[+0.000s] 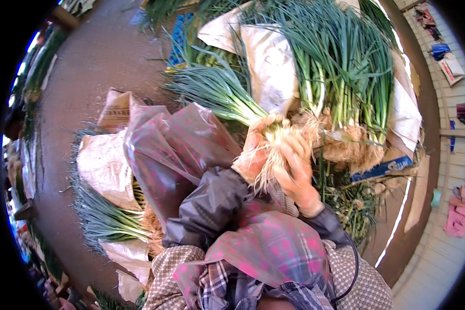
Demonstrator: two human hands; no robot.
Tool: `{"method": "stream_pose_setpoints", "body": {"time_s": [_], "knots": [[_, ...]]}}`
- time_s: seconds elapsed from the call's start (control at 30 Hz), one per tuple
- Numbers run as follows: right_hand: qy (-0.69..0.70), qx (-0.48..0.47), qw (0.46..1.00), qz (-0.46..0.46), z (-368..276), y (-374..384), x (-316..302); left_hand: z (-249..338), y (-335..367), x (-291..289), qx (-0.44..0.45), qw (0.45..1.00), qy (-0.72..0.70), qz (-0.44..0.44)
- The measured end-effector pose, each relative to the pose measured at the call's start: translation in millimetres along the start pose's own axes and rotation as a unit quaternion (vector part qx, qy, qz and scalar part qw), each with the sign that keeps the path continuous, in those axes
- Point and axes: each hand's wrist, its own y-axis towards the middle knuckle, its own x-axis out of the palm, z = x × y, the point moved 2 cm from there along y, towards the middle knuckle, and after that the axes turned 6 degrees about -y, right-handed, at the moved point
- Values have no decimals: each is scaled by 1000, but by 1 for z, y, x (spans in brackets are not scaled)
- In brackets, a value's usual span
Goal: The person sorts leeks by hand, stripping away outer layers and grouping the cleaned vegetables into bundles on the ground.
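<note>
My left hand (251,157) is closed around the lower stalks of a bunch of green onions (232,98). Their green leaves point up and to the left, and pale stringy roots (268,168) hang down between my hands. At the root end, my right hand (298,178) has its fingers curled against the roots, somewhat blurred. Just beyond my hands lies a large heap of green onions (341,57), with its tan root ends toward me. Both hands look pale orange, perhaps gloved.
White sacking (268,62) lies beneath and beside the heap. At the left, more green onions (108,222) lie partly under a pale sack (106,168). A pink-dotted plastic sheet (175,144) covers my lap. Leaf trimmings (354,206) are piled to the right, near a pale wall (423,248).
</note>
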Motion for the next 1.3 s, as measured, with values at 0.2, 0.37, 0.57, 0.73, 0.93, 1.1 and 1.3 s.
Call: {"method": "stream_pose_setpoints", "body": {"time_s": [0.2, 0.37, 0.57, 0.73, 0.93, 1.1, 1.3], "knots": [[506, 312, 792, -140, 24, 11, -13, 61, -139, 76, -102, 967, 170, 162], [562, 339, 748, -100, 70, 30, 52, 125, -359, 81, -240, 840, 353, 334], [508, 403, 761, -10, 118, 53, 33, 101, -553, 44, -270, 604, 588, 466], [293, 339, 893, 49, 173, 57, -15, 82, -580, 36, -278, 532, 633, 488], [38, 106, 990, 90, 151, 101, -44, 78, -583, 32, -279, 499, 666, 479], [-145, 144, 942, 265, 108, 127, -87, 79, -577, 36, -280, 482, 686, 468], [21, -224, 951, -210, 36, 127, 50, 79, -565, 40, -275, 476, 695, 463]]}}
